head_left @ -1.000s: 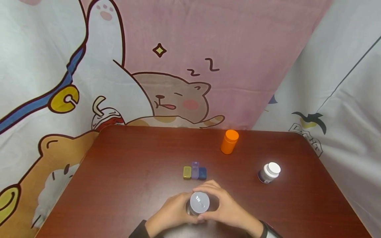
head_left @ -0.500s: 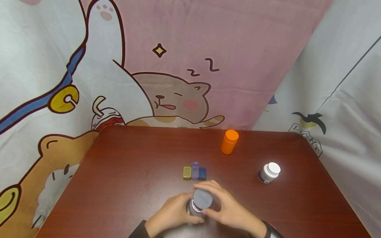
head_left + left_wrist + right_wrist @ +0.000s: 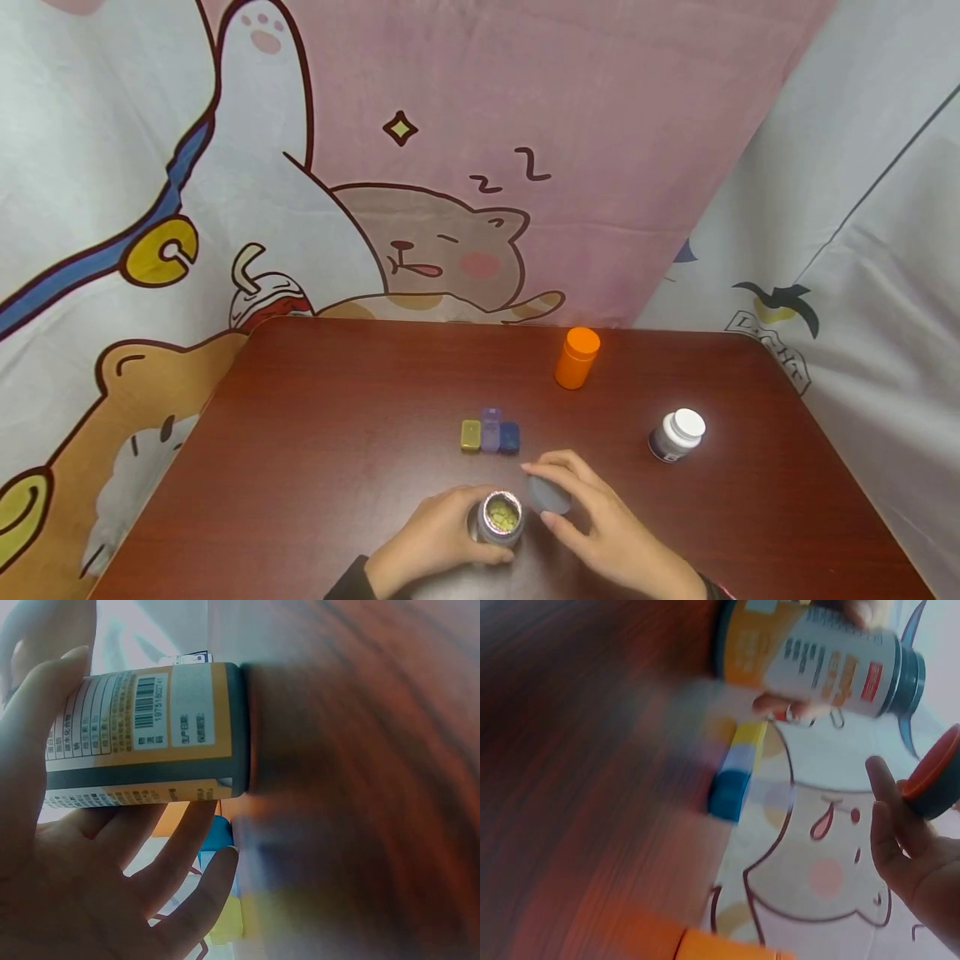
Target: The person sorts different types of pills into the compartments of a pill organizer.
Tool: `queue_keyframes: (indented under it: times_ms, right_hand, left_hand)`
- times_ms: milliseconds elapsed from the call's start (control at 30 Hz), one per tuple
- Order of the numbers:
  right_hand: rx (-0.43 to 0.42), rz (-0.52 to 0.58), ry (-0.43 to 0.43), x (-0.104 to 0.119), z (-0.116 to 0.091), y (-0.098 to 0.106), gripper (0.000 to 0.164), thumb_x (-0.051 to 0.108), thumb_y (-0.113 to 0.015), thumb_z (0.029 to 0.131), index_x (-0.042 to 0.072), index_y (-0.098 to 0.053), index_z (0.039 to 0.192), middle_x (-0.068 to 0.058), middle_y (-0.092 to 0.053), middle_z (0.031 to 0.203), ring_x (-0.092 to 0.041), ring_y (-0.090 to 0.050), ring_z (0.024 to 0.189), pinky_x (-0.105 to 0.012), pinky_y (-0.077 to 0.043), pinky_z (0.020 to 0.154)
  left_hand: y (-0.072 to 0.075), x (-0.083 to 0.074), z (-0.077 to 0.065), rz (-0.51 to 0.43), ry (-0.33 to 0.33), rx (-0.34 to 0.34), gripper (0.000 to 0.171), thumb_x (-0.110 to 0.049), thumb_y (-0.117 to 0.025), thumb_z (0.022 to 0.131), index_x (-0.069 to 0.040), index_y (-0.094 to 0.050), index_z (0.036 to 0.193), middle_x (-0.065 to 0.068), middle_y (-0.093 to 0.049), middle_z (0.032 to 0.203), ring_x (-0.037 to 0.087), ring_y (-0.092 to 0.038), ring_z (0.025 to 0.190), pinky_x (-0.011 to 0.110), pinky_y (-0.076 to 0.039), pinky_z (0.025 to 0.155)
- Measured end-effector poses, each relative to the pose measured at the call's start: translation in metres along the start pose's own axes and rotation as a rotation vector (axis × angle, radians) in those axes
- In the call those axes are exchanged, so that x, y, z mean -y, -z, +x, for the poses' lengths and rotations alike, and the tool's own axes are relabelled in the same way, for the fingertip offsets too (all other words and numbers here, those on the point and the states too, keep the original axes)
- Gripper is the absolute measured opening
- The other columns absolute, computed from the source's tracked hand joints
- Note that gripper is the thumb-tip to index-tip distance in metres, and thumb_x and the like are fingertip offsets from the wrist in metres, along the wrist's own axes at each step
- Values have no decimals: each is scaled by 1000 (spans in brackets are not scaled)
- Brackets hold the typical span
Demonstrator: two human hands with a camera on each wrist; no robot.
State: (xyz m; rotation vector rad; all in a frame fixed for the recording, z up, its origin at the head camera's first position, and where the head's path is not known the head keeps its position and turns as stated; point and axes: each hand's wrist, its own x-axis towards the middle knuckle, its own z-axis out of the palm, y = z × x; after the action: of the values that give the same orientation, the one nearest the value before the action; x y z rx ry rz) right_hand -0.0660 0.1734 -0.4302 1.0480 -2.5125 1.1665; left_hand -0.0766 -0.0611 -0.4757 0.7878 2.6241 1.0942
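Observation:
My left hand (image 3: 442, 529) grips a grey-topped pill bottle (image 3: 498, 540) upright near the front of the table. The bottle's mouth is uncovered, with torn foil round the rim and yellow-green tablets (image 3: 502, 512) inside. In the left wrist view its label (image 3: 150, 712) carries a barcode, and the base sits at the table top. Just right of the mouth, my right hand (image 3: 603, 525) pinches the grey cap (image 3: 548, 496) between thumb and fingers, apart from the bottle. The right wrist view shows the cap's orange inside (image 3: 934, 761).
Beyond the hands lies a small pill organizer (image 3: 491, 435) with yellow, purple and blue compartments. An orange bottle (image 3: 577, 358) stands near the back edge of the brown table (image 3: 337, 400), and a white bottle (image 3: 677, 435) stands at the right. Behind hangs a cartoon cloth (image 3: 637, 125).
The cap has come off the bottle: my right hand lifted it, tilted it and carried it to the right, exposing the tablets. The left hand has kept its grip in place.

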Motion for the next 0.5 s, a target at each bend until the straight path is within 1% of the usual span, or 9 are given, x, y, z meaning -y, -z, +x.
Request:
queue_keyframes:
  times_ms: [67, 133, 233, 300, 367, 433, 500]
  right_hand:
    - [-11, -31, 10, -7, -7, 5, 51, 20, -69, 78, 21, -50, 125, 8, -48, 118, -9, -49, 100, -19, -42, 80]
    - [-30, -91, 6, -13, -14, 11, 49, 26, -73, 74, 22, -54, 120, 10, -51, 114, -9, -49, 101, -16, -37, 86]
    - [-47, -164, -51, -23, -27, 22, 49, 31, -76, 69, 23, -55, 114, 12, -53, 111, -8, -49, 99, -14, -30, 88]
    - [-51, -196, -85, -30, -36, 28, 50, 30, -77, 68, 23, -55, 112, 13, -54, 109, -7, -49, 98, -12, -29, 87]
    - [-43, -199, -94, -38, -45, 33, 51, 24, -78, 68, 24, -54, 112, 12, -54, 109, -6, -49, 97, -10, -30, 86]
    - [-37, -199, -84, -45, -54, 35, 50, 18, -77, 68, 23, -56, 113, 10, -54, 109, -7, -50, 98, -10, -31, 87]
    - [-24, -202, -98, -52, -62, 37, 47, 18, -77, 69, 23, -57, 112, 10, -54, 109, -5, -50, 98, -9, -32, 86]
  left_hand:
    - [0, 0, -1, 10, 1, -9, 64, -63, -67, 59, -31, -57, 114, -18, -58, 102, 3, -54, 92, 31, -45, 76]
    - [0, 0, -1, 19, 0, -17, 65, -64, -67, 59, -29, -57, 114, -17, -58, 103, 4, -54, 93, 31, -46, 76]
    - [0, 0, -2, 30, 1, -22, 67, -64, -66, 59, -29, -57, 115, -16, -58, 105, 6, -54, 94, 33, -45, 77]
    - [0, 0, -2, 30, 0, -20, 67, -65, -66, 60, -29, -56, 115, -15, -58, 105, 7, -54, 95, 34, -46, 77]
    - [0, 0, -2, 31, 0, -17, 67, -65, -65, 60, -28, -56, 116, -15, -58, 106, 7, -55, 95, 35, -46, 77]
    - [0, -1, -2, 33, -1, -18, 68, -65, -65, 60, -28, -56, 116, -14, -58, 105, 8, -55, 95, 35, -46, 77]
    - [0, -1, -2, 34, 0, -19, 68, -65, -65, 60, -27, -56, 116, -14, -59, 105, 8, -55, 95, 35, -46, 77]
